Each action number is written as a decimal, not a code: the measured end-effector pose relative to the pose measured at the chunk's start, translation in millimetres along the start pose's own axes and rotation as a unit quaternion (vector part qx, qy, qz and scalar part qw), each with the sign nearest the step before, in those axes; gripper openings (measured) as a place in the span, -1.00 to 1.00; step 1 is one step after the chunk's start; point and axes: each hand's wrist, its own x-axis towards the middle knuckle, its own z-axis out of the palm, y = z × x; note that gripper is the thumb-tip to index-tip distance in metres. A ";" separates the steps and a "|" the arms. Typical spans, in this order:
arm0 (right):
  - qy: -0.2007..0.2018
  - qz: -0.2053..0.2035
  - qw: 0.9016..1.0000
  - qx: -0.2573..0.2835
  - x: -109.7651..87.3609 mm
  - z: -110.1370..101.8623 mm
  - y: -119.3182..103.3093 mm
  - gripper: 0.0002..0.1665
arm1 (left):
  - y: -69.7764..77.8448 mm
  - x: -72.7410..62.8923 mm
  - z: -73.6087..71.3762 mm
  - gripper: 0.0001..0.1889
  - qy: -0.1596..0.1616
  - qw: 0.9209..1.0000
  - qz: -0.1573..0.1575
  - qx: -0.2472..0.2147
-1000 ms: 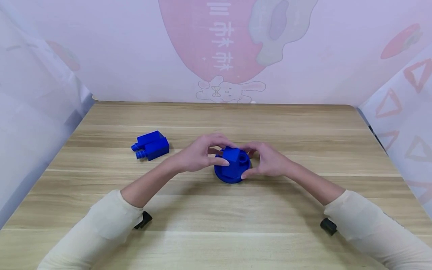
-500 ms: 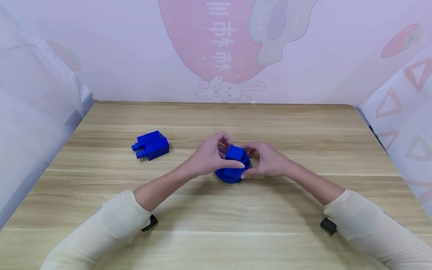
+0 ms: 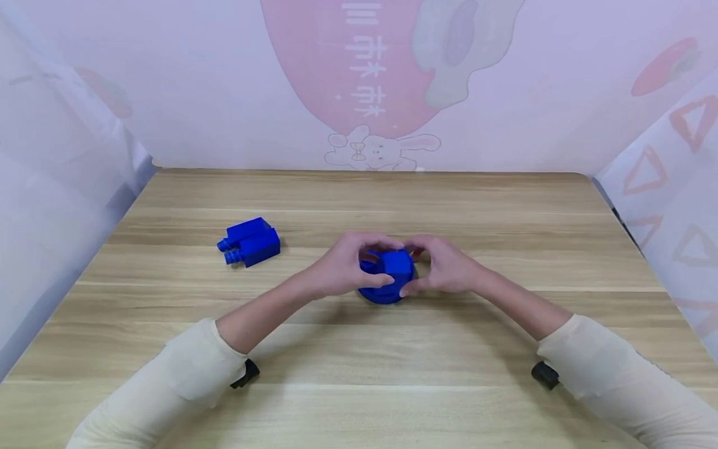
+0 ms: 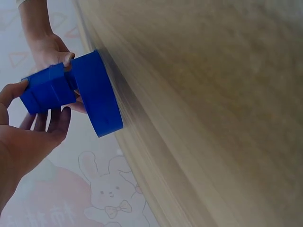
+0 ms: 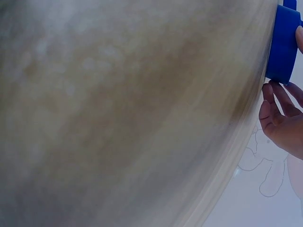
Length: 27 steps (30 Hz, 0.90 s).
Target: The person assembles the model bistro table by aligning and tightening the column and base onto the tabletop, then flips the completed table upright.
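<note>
In the head view, a blue block (image 3: 397, 263) stands over a round blue base (image 3: 384, 297) near the table's middle. My left hand (image 3: 343, 268) grips this block between thumb and fingers. From the right, my right hand (image 3: 445, 267) holds the base by its rim, thumb in front and fingers behind. The left wrist view shows the block (image 4: 49, 90) raised off the base (image 4: 97, 94), with a short narrow neck between them. Only part of the base (image 5: 283, 45) appears in the right wrist view, with fingers at its side. The neck's lower end is hidden.
Two more blue blocks (image 3: 255, 243) with ridged, screw-like ends lie side by side on the left of the wooden table (image 3: 359, 386). A printed backdrop (image 3: 224, 93) rises behind the table's far edge.
The block has shifted right and covers the round socket that showed on the base's right side. My left hand has moved right with it. The right hand keeps its place.
</note>
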 end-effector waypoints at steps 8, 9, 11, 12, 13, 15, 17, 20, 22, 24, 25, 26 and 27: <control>-0.003 -0.009 1.000 0.008 1.1 0.8 0.4 -0.11 | -1.1 -4.2 -5.0 -0.58 -0.047 0.997 0.055 0.017; -0.003 -0.009 1.000 0.008 1.0 0.8 0.4 -0.12 | -1.1 -4.2 -4.0 -0.56 -0.045 0.997 0.053 0.021; -0.001 -0.009 1.000 0.005 0.5 0.8 1.1 -0.15 | -0.8 -3.8 -0.8 -0.47 -0.035 0.998 0.041 0.029; 0.000 -0.009 1.000 0.005 0.4 0.8 1.3 -0.15 | -0.2 -3.7 1.0 -0.43 -0.027 0.999 0.034 0.032; -0.001 -0.009 1.000 0.006 0.3 0.8 1.4 -0.16 | 0.0 -3.2 3.1 -0.39 -0.017 0.999 0.023 0.035; -0.001 -0.010 1.000 0.010 0.2 1.0 1.9 -0.16 | 1.2 -2.4 7.2 -0.33 0.002 0.999 0.000 0.042; -0.002 -0.011 1.000 0.016 0.2 1.1 2.1 -0.14 | 2.8 -2.0 10.6 -0.34 0.020 0.998 -0.019 0.054; -0.004 -0.012 1.000 0.019 0.3 1.6 1.7 -0.15 | 5.7 -2.5 13.4 -0.38 0.039 0.995 -0.034 0.080; -0.004 -0.011 1.000 0.019 0.4 1.9 1.7 -0.16 | 7.5 -3.3 14.3 -0.41 0.046 0.994 -0.037 0.094; -0.004 -0.008 1.000 0.021 0.5 2.0 1.5 -0.16 | 8.7 -4.1 14.6 -0.44 0.051 0.992 -0.038 0.105; -0.005 -0.007 1.000 0.022 0.4 1.9 1.5 -0.16 | 9.0 -4.3 15.0 -0.45 0.053 0.992 -0.037 0.109; -0.005 -0.007 1.000 0.023 0.4 1.8 1.4 -0.16 | 9.1 -4.3 15.3 -0.46 0.054 0.992 -0.035 0.113; -0.005 -0.006 1.000 0.024 0.6 1.7 1.1 -0.15 | 9.0 -4.3 15.5 -0.46 0.055 0.991 -0.032 0.116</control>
